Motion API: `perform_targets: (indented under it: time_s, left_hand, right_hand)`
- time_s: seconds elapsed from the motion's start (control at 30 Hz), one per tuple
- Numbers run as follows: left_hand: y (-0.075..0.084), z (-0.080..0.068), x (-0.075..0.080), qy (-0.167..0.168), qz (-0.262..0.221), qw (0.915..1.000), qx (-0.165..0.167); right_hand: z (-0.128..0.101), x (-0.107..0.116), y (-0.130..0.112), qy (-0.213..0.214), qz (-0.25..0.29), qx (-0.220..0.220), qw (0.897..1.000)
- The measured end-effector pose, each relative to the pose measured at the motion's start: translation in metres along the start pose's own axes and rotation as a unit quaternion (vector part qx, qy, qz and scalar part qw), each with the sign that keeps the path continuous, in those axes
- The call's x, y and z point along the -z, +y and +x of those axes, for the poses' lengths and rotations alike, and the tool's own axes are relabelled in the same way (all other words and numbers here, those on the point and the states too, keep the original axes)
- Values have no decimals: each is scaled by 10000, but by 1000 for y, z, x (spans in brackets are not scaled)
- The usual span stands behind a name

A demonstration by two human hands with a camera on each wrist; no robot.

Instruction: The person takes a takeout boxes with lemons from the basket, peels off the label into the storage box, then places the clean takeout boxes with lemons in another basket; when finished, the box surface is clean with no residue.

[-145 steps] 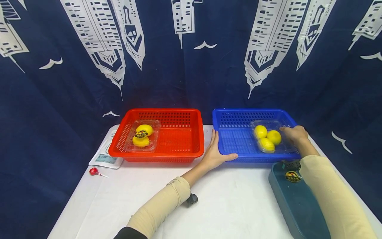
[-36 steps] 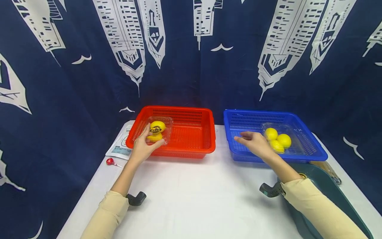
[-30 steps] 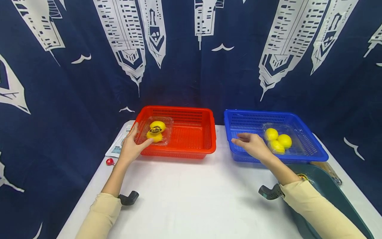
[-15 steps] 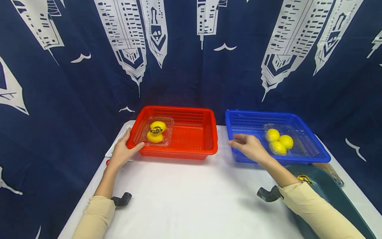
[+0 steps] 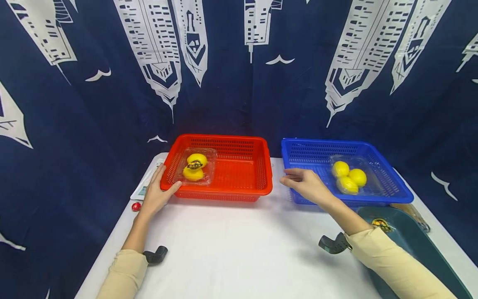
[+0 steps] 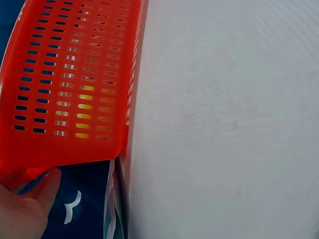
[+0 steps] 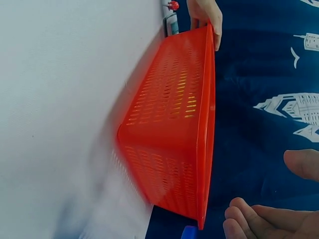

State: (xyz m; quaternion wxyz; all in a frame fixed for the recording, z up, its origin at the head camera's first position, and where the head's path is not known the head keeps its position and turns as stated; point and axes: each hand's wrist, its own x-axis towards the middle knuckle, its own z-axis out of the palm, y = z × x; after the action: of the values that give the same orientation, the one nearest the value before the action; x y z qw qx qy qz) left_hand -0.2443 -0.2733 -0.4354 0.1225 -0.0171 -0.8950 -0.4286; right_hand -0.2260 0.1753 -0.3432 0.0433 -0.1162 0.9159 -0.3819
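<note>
A red basket (image 5: 220,193) stands at the back left of the white table (image 5: 239,245). In it lies a clear box of lemons (image 5: 195,167) with a dark label. My left hand (image 5: 157,194) grips the basket's near-left corner, thumb on the front rim and fingers up the left side. The right wrist view shows those fingers (image 7: 202,12) hooked over the rim of the red basket (image 7: 174,124). My right hand (image 5: 304,185) hovers loosely curled and holding nothing, just in front of the left end of the blue basket (image 5: 373,198), which holds an open clear box with three lemons (image 5: 349,176).
A dark teal tray (image 5: 407,249) with a round sticker sits at the near right. A booklet (image 5: 143,189) and a red lollipop (image 5: 136,206) lie left of the red basket. A dark blue printed curtain closes off the back and sides.
My left hand left the lemon box inside the red basket and took hold of the basket's near-left corner. My right hand drifted left from over the blue basket toward the gap.
</note>
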Motion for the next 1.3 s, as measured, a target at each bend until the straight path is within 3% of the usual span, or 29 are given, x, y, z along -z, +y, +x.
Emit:
perform_targets:
  time_s: [0.23,0.57,1.13,1.3]
  left_hand:
    - [-3,-3,-2,140,-219,9997,-12]
    - [-7,-1,0,25,-289,9993,218]
    - [-4,1,-3,11,-463,9985,281]
    - [-5,1,-4,79,-462,9985,274]
  right_hand:
    - [5,-2,-8,-85,8,11,10000]
    - [24,-1,-28,-349,257,175,9989]
    - [72,-18,-63,-1079,534,-58,9927]
    - [93,-29,-68,-1232,928,-152,9879]
